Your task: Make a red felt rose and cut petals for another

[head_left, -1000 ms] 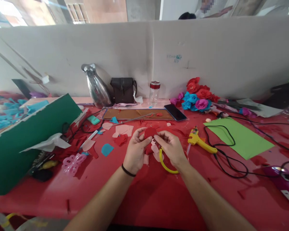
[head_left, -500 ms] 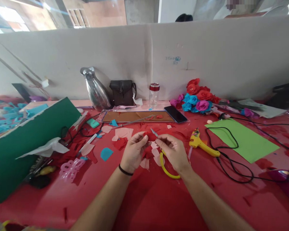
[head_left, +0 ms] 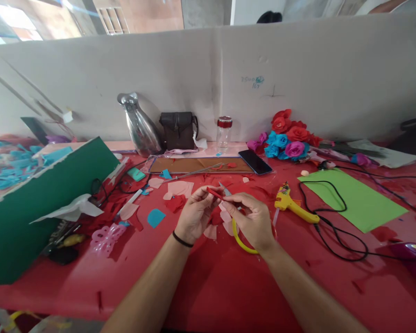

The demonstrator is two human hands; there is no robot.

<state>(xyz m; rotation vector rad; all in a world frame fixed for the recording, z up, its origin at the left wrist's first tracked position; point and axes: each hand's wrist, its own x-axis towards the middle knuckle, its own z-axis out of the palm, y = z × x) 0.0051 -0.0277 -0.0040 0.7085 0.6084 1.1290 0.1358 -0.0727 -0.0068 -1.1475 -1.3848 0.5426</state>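
Note:
In front of me both hands pinch a small strip of red paper [head_left: 215,193], narrow and folded or rolled. My left hand [head_left: 197,208] is closed on its left end. The fingertips of my right hand [head_left: 251,212] are closed at its right end. Scissors with a yellow handle [head_left: 241,243] show beneath my right hand, their grey blade poking out past the fingers; whether that hand also holds them I cannot tell. Pink paper petals [head_left: 225,216] and red scraps lie under and around the hands.
A yellow glue gun [head_left: 294,208] with a black cord lies right, beside a green sheet [head_left: 357,199]. Behind are paper roses [head_left: 287,138], a phone [head_left: 254,162], a glass jar [head_left: 223,134], a bag [head_left: 178,131] and a metal jug [head_left: 140,127]. A green board [head_left: 55,203] stands left.
The red paper now shows as a narrow strip between both hands' fingertips; my right fingers have come to it. The view has shifted slightly.

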